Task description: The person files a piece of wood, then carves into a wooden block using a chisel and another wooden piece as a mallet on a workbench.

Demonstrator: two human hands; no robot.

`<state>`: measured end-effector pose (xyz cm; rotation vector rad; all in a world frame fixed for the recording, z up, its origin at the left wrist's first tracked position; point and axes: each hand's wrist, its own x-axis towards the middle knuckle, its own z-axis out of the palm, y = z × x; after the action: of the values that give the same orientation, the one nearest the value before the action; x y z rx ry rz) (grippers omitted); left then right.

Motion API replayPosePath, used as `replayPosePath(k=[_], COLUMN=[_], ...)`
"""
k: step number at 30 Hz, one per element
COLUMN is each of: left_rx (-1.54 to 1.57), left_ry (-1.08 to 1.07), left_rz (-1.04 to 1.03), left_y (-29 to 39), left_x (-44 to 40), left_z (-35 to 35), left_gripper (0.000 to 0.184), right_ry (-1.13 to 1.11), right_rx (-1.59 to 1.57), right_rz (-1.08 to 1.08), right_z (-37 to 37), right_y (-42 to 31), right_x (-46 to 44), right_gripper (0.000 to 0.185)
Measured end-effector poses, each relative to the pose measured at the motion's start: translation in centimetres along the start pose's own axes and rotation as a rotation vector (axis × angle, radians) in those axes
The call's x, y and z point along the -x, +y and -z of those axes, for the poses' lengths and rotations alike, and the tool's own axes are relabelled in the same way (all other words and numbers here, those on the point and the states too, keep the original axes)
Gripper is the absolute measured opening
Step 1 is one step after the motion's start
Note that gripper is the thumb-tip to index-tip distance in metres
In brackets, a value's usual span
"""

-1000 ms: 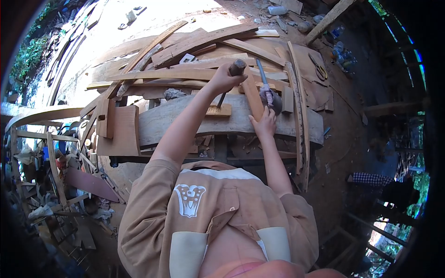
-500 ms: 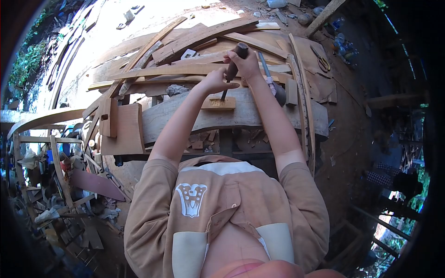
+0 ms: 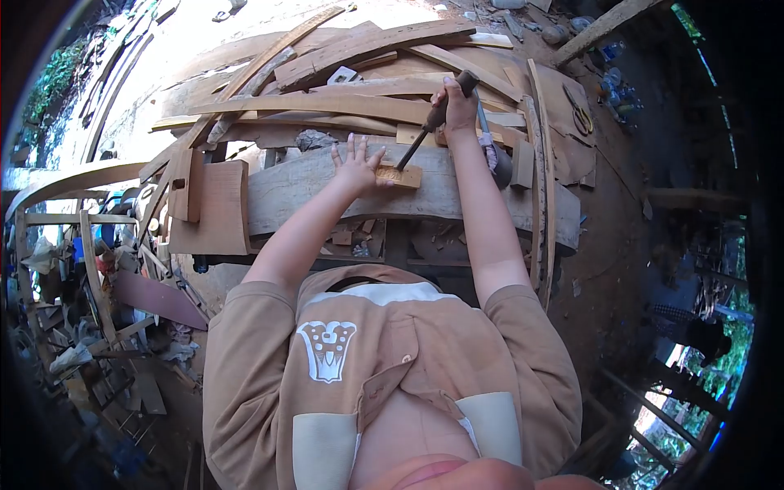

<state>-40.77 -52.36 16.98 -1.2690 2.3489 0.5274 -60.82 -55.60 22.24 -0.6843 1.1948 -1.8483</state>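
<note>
A long chisel (image 3: 417,145) with a dark handle and a metal shaft slants down to the left, its handle wrapped in my right hand (image 3: 460,108). Its tip meets a small pale wood block (image 3: 405,177), whose top has a rough carved recess. At the block's left end is my left hand (image 3: 357,171), fingers spread and thumb against the block. The block lies on a thick, curved grey plank (image 3: 306,194). Just right of my right hand lies a tool with a bluish metal shaft (image 3: 483,121), partly hidden by the forearm.
Long wooden boards (image 3: 327,106) lie piled beyond the plank. A squared mortised wood piece (image 3: 186,186) and a wide brown board (image 3: 220,208) sit at left. Scissors (image 3: 578,110) with yellowish handles lie at right. Scraps litter the ground at left.
My left hand has let go of the chisel and moved down-left to the block, fingers spreading. My right hand has swung right, tilting the chisel further over.
</note>
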Motion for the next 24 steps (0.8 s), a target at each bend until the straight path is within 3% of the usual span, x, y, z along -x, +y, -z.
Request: replayPosePath(k=[8,14,19,24], left_rx=[-0.004,0.000,0.009,-0.008], left_ry=[-0.073,-0.103,-0.111,-0.154], left_rz=[0.008,0.023,0.024,0.027], left_y=[0.1,0.1,0.2,0.2], left_x=[-0.1,-0.3,-0.3,-0.6], left_z=[0.7,0.9,1.1,1.2], left_gripper=[0.084,0.084,0.083,0.083], right_ry=[0.188,0.184,0.235,0.298], right_rx=[-0.187,-0.380,-0.330,-0.138], right_rz=[-0.100,-0.108,-0.039,-0.004], right_z=[4.2,7.1,10.7,11.1], right_y=[2.1,0.6,1.1,1.3], right_x=[-1.0,2.7,7.3,8.4], right_gripper=[0.019,0.021,0.034,0.030])
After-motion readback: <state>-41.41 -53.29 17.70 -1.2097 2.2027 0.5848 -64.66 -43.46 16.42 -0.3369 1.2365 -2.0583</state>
